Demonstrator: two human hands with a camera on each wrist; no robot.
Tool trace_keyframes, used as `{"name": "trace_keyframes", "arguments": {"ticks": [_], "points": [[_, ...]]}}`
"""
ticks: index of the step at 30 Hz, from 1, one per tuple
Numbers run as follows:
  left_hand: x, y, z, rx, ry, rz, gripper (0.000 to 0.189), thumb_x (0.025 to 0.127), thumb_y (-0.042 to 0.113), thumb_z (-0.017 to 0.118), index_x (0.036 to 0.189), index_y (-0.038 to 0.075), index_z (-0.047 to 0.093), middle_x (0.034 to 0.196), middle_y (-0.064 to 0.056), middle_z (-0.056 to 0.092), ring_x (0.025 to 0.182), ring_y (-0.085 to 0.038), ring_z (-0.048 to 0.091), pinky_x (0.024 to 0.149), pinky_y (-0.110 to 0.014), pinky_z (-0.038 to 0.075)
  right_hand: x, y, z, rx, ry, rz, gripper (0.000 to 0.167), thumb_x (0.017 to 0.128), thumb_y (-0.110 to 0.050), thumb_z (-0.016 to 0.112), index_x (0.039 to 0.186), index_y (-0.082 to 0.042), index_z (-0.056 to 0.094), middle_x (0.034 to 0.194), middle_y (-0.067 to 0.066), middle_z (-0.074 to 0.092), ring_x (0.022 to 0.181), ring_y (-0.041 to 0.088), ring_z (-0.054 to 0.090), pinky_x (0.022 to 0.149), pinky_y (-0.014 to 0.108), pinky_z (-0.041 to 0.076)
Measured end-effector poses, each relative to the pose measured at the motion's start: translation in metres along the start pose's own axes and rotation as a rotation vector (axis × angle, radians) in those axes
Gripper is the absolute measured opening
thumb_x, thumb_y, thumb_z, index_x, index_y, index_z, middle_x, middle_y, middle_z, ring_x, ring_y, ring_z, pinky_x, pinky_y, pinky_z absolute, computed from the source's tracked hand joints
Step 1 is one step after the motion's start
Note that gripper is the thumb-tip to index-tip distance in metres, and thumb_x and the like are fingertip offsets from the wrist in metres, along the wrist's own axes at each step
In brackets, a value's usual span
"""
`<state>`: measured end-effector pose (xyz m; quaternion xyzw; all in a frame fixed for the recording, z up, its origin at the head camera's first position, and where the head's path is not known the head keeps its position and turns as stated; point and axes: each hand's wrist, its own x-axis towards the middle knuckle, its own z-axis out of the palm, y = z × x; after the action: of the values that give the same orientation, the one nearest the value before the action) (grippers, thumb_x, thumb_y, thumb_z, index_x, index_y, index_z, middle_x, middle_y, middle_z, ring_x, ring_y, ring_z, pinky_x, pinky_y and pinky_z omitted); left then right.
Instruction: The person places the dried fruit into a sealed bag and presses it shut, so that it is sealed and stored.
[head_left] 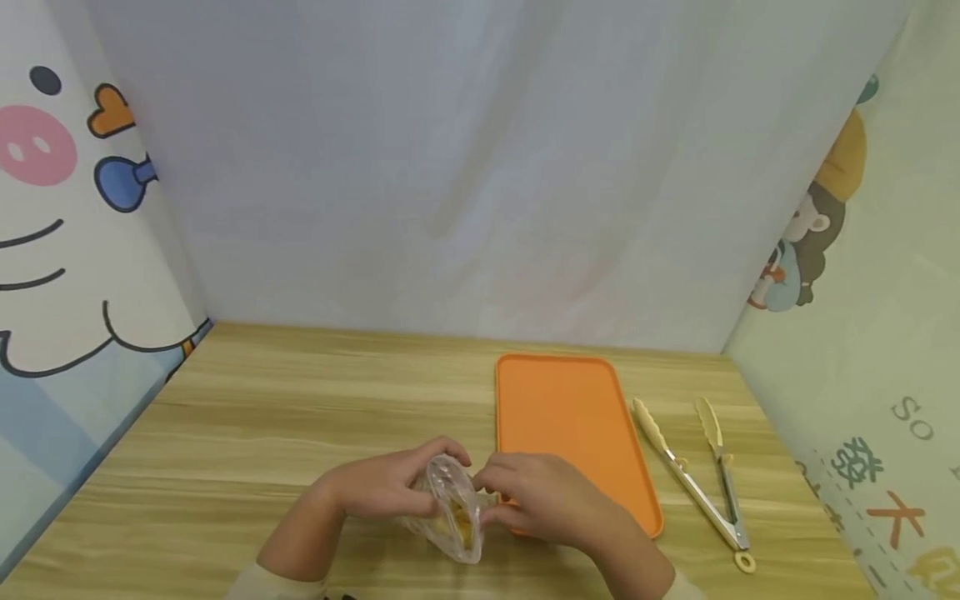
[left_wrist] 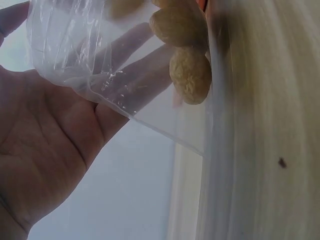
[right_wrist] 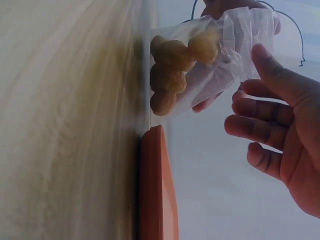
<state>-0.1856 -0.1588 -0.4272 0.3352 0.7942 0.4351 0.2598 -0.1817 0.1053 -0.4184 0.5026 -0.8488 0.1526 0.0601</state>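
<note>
A clear plastic bag (head_left: 453, 512) stands low over the table, its mouth partly spread. Inside it lie several wrinkled, yellow-brown oval pieces (right_wrist: 172, 55), like dried fruit, gathered at the bottom near the tabletop. My left hand (head_left: 382, 485) holds the bag from the left, thumb on the near side and fingers behind; they show through the film in the left wrist view. From the other side my right hand (head_left: 547, 500) pinches the bag's rim between thumb and bent fingers. An orange tray (head_left: 562, 408) lies flat, partly beneath the right hand in the head view.
Tongs (head_left: 705, 500) with cream tips and metal arms lie spread to the right of the tray. The wood-grain table (head_left: 300, 383) ends at a pale cloth backdrop (head_left: 450, 167), with printed cloths on both sides.
</note>
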Motion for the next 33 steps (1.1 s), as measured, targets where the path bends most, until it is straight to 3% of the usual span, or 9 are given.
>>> {"name": "trace_keyframes", "arguments": {"ticks": [5,8,19,27,33], "points": [[-0.0002,-0.0005,0.0001,0.008,0.013,0.027,0.054,0.083,0.017,0.057,0.133,0.024,0.039,0.118,0.003,0.06,0.103,-0.013,0.059,0.092,-0.032,0.046,0.0006,-0.0038,-0.0013,0.02,0.035,0.007,0.043,0.085,-0.053,0.066,0.113,-0.021,0.062,0.098,-0.013,0.065,0.075,-0.002,0.056,0.065,0.011,0.042],[-0.0004,-0.001,-0.0004,0.004,0.014,0.014,0.053,0.083,0.018,0.057,0.133,0.025,0.04,0.117,0.003,0.059,0.102,-0.013,0.059,0.089,-0.032,0.047,-0.0002,-0.0042,-0.0019,0.034,0.051,-0.002,0.036,0.084,-0.051,0.067,0.105,-0.021,0.063,0.093,-0.013,0.064,0.072,-0.003,0.053,0.063,0.01,0.04],[0.0024,0.0003,0.0029,-0.037,-0.003,0.026,0.051,0.084,0.017,0.058,0.132,0.017,0.04,0.109,-0.003,0.064,0.093,-0.011,0.063,0.085,-0.029,0.05,0.0019,-0.008,-0.0008,-0.069,0.198,-0.2,0.008,0.09,-0.029,0.071,0.086,-0.022,0.068,0.079,-0.014,0.063,0.065,-0.003,0.054,0.063,0.008,0.045],[0.0013,-0.0014,0.0035,-0.049,-0.008,0.041,0.046,0.086,0.018,0.057,0.128,0.019,0.04,0.106,-0.003,0.064,0.091,-0.011,0.062,0.084,-0.029,0.05,-0.0016,-0.0083,-0.0037,-0.053,0.194,-0.216,0.016,0.09,-0.014,0.068,0.104,-0.022,0.068,0.082,-0.013,0.062,0.061,-0.003,0.046,0.059,0.008,0.04],[0.0012,-0.0014,0.0027,-0.033,0.001,0.033,0.044,0.085,0.018,0.056,0.127,0.023,0.041,0.107,-0.002,0.062,0.09,-0.01,0.061,0.084,-0.028,0.049,-0.0057,-0.0023,-0.0064,0.043,0.161,-0.205,0.016,0.087,-0.006,0.068,0.095,-0.02,0.067,0.089,-0.013,0.064,0.073,-0.002,0.054,0.069,0.01,0.045]]}}
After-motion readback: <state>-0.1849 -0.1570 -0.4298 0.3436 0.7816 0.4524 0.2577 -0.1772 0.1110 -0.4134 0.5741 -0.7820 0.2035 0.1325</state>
